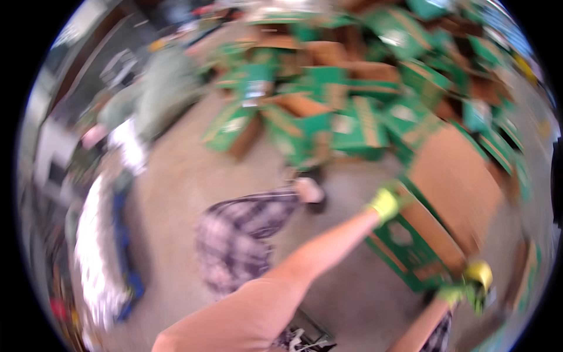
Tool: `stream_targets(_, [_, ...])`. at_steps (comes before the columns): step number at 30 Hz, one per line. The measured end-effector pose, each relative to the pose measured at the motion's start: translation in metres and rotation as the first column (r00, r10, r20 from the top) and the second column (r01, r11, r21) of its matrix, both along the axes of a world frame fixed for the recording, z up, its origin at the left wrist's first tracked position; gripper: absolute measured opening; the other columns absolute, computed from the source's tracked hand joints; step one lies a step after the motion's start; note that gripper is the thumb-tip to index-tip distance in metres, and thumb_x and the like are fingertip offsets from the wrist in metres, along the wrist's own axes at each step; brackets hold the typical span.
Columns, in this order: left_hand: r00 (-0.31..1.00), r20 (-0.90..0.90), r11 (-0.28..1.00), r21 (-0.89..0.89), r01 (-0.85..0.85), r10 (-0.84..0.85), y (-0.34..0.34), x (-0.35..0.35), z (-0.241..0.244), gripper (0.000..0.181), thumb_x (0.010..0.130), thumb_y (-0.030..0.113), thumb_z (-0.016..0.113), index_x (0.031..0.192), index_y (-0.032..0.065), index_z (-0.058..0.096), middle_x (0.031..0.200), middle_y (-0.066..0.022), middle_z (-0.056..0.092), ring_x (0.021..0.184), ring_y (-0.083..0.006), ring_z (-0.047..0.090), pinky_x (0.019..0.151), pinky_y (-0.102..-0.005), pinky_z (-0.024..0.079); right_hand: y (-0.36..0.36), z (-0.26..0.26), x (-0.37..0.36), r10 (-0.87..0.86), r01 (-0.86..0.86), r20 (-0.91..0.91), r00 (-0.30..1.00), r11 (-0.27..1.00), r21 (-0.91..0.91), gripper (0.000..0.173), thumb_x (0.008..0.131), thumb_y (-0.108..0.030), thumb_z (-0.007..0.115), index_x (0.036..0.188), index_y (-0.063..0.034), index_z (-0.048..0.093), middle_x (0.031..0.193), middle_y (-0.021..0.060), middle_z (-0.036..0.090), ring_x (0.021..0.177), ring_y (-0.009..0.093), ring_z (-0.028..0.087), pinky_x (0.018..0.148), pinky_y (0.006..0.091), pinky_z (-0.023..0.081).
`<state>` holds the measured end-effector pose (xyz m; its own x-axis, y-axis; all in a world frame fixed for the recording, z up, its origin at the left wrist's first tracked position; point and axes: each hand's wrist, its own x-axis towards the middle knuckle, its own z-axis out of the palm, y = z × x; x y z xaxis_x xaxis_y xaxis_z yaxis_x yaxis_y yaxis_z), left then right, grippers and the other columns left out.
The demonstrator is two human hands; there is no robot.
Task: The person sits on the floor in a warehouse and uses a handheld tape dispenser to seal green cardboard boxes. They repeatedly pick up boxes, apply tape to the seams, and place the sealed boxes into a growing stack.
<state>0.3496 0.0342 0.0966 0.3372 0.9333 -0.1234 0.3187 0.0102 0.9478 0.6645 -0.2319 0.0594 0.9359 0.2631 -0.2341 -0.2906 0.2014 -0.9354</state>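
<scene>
A green and brown cardboard box (413,237) stands tilted at the right, its large plain brown side or flap (457,185) facing up. My left hand (387,204), in a lime-yellow glove, grips the box's upper corner with the arm stretched across. Low at the right, beside the box's near corner, is my gloved right hand (457,294). It holds a yellow rounded object (479,273), too blurred to name. Motion blur hides the finger detail of both hands.
Many green cardboard boxes (299,127) lie heaped ahead on the concrete floor (176,185). Large pale green sacks (165,88) and a white bundle with a blue edge (99,255) lie at the left. My leg in plaid trousers (237,233) stretches forward.
</scene>
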Motion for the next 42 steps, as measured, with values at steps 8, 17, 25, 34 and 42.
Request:
stream_targets(8, [0.679,0.199,0.707,-0.178,-0.684,0.707,-0.133,-0.142,0.003,0.056,0.072,0.031,0.077,0.112,0.0048,0.046,0.093,-0.0141,0.057,0.084,-0.0232,0.058,0.076,-0.0381,0.049,-0.046,0.039,-0.175,-0.049,0.065,0.17,0.984,0.994,-0.092,0.041,0.087,-0.034,0.063,0.113,-0.0018,0.061,0.104,0.0129,0.066,0.096,0.027,0.065,0.083,0.0387,0.053])
stream_targets(17, [0.684,0.254,0.728,-0.17,-0.664,0.684,-0.151,-0.148,0.016,0.052,0.08,0.035,0.077,0.112,0.0051,0.048,0.093,-0.0109,0.058,0.085,-0.0198,0.056,0.079,-0.036,0.048,-0.056,0.059,-0.21,0.249,-0.244,0.07,0.966,0.967,-0.067,0.043,0.089,-0.035,0.059,0.12,-0.0055,0.059,0.113,0.0125,0.065,0.101,0.029,0.064,0.086,0.042,0.053])
stream_targets(25, [0.941,-0.301,0.886,0.378,0.267,-0.155,-0.157,-0.192,0.105,0.02,0.096,0.024,0.052,0.099,0.0056,0.06,0.085,-0.0197,0.062,0.081,-0.0435,0.059,0.069,-0.0499,0.046,-0.084,0.068,-0.233,0.537,-0.531,-0.141,0.832,0.844,0.079,0.046,0.091,-0.037,0.055,0.128,-0.0094,0.057,0.122,0.0121,0.064,0.107,0.032,0.063,0.09,0.0455,0.052])
stream_targets(34, [0.013,-0.854,0.453,-0.262,0.852,-0.519,-0.148,-0.111,0.061,0.033,0.085,0.02,0.056,0.114,0.0099,0.067,0.103,-0.0146,0.07,0.097,-0.0325,0.068,0.082,-0.0436,0.053,-0.041,0.02,-0.256,0.677,-0.294,0.73,-0.093,0.682,-0.669,0.014,0.08,-0.018,0.06,0.083,-0.0049,0.064,0.081,0.0141,0.067,0.077,0.031,0.065,0.065,0.0399,0.05])
stream_targets(42, [0.138,-0.787,0.32,-0.079,0.944,-0.602,-0.148,-0.186,0.106,0.039,0.093,0.044,0.052,0.1,0.0081,0.066,0.09,-0.0162,0.068,0.082,-0.0355,0.066,0.075,-0.0472,0.052,-0.003,-0.003,-0.272,0.936,-0.613,0.321,0.145,0.34,-0.713,0.051,0.075,-0.02,0.067,0.123,-0.0056,0.057,0.106,0.0245,0.065,0.102,0.043,0.061,0.091,0.0456,0.049])
